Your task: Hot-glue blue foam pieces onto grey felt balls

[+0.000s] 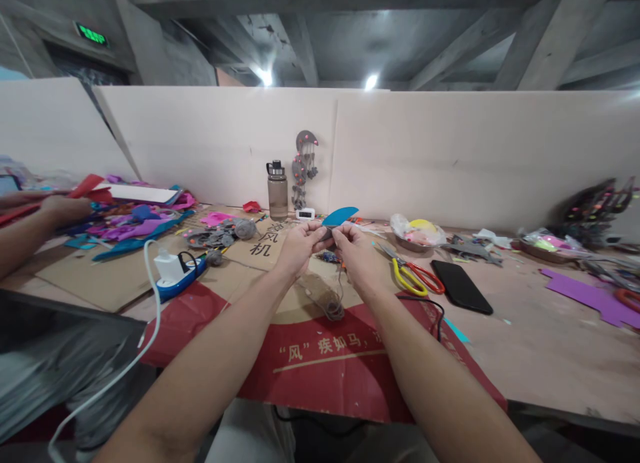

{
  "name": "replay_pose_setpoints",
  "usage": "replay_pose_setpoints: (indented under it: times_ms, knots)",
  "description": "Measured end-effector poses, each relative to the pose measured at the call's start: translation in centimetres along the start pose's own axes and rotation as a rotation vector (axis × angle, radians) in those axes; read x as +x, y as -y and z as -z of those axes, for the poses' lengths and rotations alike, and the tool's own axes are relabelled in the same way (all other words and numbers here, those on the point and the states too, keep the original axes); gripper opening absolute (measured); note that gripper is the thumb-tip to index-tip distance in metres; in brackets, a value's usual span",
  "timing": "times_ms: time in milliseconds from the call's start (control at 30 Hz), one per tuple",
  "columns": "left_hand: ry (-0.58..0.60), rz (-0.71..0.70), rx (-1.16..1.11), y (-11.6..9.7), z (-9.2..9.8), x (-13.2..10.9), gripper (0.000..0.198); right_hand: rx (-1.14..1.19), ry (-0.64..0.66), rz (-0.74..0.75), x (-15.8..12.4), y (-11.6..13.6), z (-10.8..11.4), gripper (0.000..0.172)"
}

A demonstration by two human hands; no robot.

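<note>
My left hand (299, 247) and my right hand (356, 255) meet above the cardboard, fingers closed in pinches. Between them is a small felt piece with a blue curved part (341, 216) sticking up and a dark grey part (326, 235) at the fingertips. Whether the two parts are joined, I cannot tell. Below my right hand a thin grey yarn hangs down to a loose coil (333, 308) on the cardboard sheet (320, 376). Yellow-and-red-handled scissors (410, 276) lie to the right of my right hand.
A black phone (461, 286) lies beyond the scissors. A water bottle (277, 191) stands at the back near a hanging felt ornament (300, 163). Grey felt pieces (215, 235) and a power strip (181, 279) are at left, where another person's hand (63, 213) holds red felt.
</note>
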State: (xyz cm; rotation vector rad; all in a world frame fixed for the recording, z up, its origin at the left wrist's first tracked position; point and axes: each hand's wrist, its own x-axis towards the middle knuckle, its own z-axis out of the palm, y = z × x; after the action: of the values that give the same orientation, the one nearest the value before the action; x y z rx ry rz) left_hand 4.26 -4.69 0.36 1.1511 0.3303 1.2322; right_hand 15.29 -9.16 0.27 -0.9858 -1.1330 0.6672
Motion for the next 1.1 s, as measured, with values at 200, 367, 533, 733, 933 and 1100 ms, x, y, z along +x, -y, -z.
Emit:
replay_pose_setpoints:
  times_ms: [200, 367, 533, 733, 933, 1100]
  knots:
    - [-0.04, 0.013, 0.014, -0.2, 0.06, -0.09, 0.018, -0.081, -0.033, 0.06, -0.15, 0.35, 0.16, 0.02]
    - [-0.079, 0.004, 0.032, -0.16, 0.06, -0.15, 0.015, -0.203, -0.085, 0.097, -0.45, 0.84, 0.27, 0.018]
    - [-0.095, 0.02, 0.037, -0.29, -0.13, -0.22, 0.015, -0.268, -0.159, 0.149, -0.54, 1.07, 0.34, 0.017]
    - [-0.099, 0.039, 0.05, -0.53, -0.34, -0.33, 0.015, -0.336, -0.172, 0.201, -0.19, 0.58, 0.56, 0.016]
    - [-0.089, 0.041, 0.041, -0.43, -0.27, -0.36, 0.014, -0.341, -0.171, 0.198, -0.23, 0.68, 0.56, 0.014]
    - [-0.077, 0.048, 0.028, -0.47, -0.16, -0.24, 0.012, -0.306, -0.144, 0.174, -0.24, 0.6, 0.55, 0.012]
